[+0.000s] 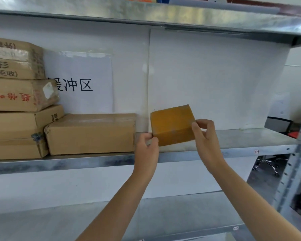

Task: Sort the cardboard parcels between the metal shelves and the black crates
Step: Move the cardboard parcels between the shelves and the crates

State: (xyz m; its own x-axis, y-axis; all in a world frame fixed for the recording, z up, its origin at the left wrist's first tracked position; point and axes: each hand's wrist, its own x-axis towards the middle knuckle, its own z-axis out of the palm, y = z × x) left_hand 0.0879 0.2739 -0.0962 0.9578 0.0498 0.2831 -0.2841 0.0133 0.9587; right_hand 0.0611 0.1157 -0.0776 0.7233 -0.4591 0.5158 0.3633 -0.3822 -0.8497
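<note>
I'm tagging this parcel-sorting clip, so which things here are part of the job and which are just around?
Job: small orange-brown parcel held by left hand and right hand; flat cardboard box; stacked parcels; metal shelf.

Around: paper sign; office chair base.

Both arms reach forward, left hand and right hand pinching inward

Metal shelf: stacked cardboard parcels far left, flat parcel beside them, right end bare.
</note>
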